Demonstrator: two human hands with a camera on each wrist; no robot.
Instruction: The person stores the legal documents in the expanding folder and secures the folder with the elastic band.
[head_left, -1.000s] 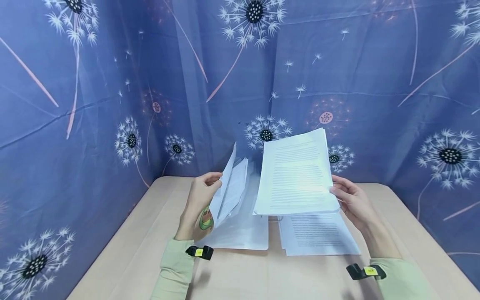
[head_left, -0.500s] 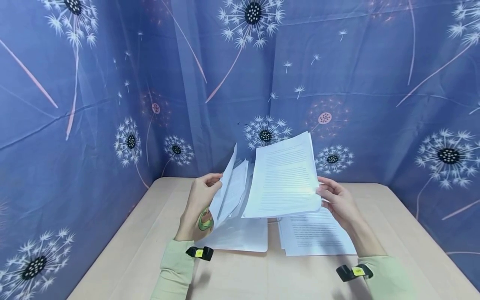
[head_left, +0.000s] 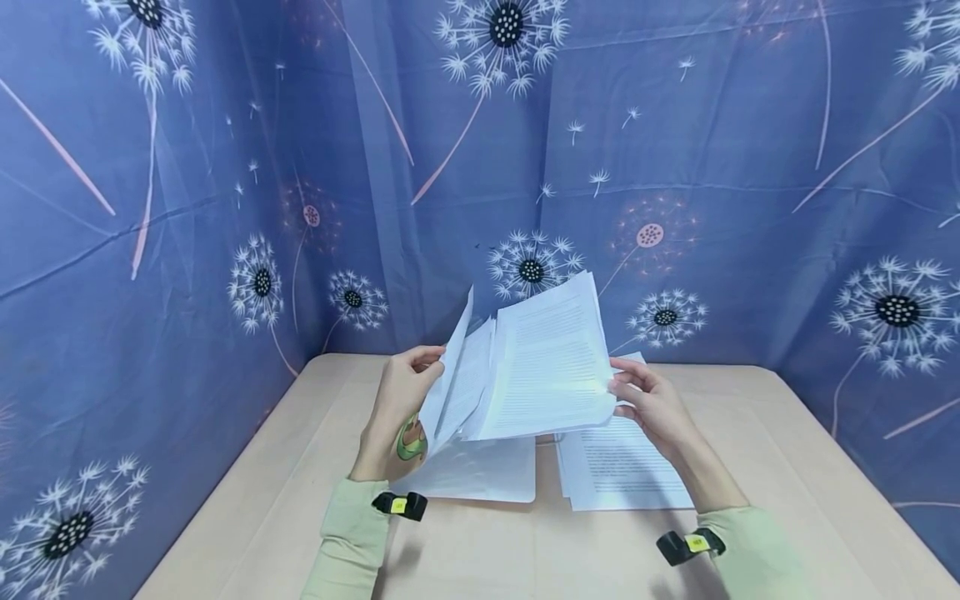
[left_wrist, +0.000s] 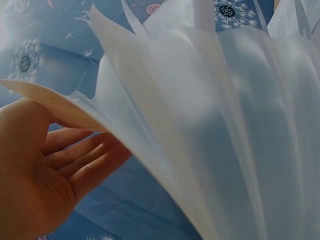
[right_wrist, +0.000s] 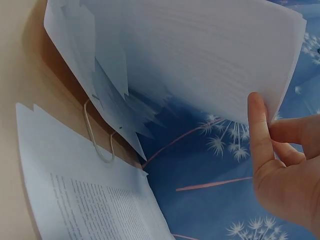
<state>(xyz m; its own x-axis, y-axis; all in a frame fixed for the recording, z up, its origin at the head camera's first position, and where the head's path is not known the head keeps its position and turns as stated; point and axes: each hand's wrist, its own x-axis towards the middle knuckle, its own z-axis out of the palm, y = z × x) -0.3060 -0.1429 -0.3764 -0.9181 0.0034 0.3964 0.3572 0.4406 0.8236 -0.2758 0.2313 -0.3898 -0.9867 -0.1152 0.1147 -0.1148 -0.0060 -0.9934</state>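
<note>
We find the head view bright, with glare near the right edge of the raised white rectangular paper sheets (head_left: 543,362) and soft near shadows on the beige rectangular table (head_left: 465,546). Both wrist views look dimmer; whitish sheen streaks the curved translucent plastic folder (left_wrist: 200,110).

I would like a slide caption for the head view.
Left hand holds a folder open; right hand pinches printed sheets, with more pages lying on the table.

The left hand (left_wrist: 50,172) holds a fanned, translucent folder (left_wrist: 205,115).
</note>
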